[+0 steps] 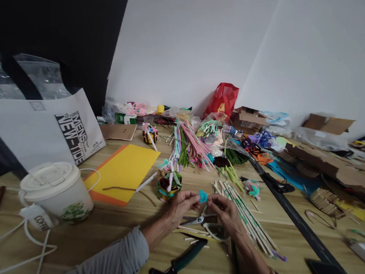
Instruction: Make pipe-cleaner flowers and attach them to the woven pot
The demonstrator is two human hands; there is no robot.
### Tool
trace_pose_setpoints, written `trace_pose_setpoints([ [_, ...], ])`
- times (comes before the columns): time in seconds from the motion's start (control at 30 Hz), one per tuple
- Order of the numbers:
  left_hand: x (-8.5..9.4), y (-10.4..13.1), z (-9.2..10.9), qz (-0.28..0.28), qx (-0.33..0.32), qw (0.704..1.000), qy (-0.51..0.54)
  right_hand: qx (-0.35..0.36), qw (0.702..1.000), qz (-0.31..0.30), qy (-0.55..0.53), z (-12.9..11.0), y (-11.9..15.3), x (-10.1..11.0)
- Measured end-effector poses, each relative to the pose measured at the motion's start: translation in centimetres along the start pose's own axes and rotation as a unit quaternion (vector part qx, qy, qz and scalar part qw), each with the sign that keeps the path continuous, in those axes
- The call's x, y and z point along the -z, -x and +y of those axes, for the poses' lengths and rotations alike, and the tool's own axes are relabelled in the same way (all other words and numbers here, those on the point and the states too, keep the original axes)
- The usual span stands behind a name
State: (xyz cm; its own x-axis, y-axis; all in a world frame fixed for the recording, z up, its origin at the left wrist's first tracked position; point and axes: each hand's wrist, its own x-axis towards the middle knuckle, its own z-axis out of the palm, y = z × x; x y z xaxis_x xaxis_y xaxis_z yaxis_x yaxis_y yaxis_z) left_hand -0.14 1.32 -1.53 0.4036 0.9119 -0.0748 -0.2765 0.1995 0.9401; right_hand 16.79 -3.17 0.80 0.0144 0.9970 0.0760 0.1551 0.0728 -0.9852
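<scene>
Turquoise piece (202, 196), edges hidden, is pinched by left fingers (191, 194) and right fingers (219, 200).

turquoise piece (202, 196) | fuzzy, curled | held between left grip (182, 203) and right grip (227, 212)

The wood-grain table (110, 231) carries thin sticks (248, 215); a lidded white bucket (58, 192); dark-handled cutters (189, 255).

White bag (23, 129): "NEW-TIDE", "MENS"; smaller print unclear
White lidded tub (53, 189): "COFF…" low on front, ending unclear
</scene>
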Motion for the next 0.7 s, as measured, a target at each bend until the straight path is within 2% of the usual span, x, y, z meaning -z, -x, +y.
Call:
trace_pose_setpoints([
  [0.1,-0.3,0.1,0.4,0.015,-0.027,0.999,-0.031,-0.02,0.999,-0.01,-0.026,-0.7,0.2,0.1],
  [0.23,-0.7,0.5,0.8,0.002,-0.052,0.997,-0.059,-0.03,0.999,-0.021,-0.038,-1.3,0.4,0.0],
  [0.33,-0.7,0.6,0.9,-0.023,-0.041,0.996,-0.072,-0.05,0.996,-0.032,-0.067,-0.9,0.3,-0.3],
  [0.47,-0.5,0.7,0.9,-0.035,-0.014,0.997,-0.066,-0.057,0.992,-0.009,-0.11,-0.2,0.3,-0.6],
  [0.6,-0.6,0.8,0.8,-0.052,0.007,0.997,-0.049,-0.063,0.986,0.025,-0.154,-0.5,0.5,-1.0],
  [0.7,-0.7,0.8,0.6,-0.04,0.005,0.998,-0.037,-0.09,0.982,0.01,-0.163,-1.0,0.8,-1.5],
])
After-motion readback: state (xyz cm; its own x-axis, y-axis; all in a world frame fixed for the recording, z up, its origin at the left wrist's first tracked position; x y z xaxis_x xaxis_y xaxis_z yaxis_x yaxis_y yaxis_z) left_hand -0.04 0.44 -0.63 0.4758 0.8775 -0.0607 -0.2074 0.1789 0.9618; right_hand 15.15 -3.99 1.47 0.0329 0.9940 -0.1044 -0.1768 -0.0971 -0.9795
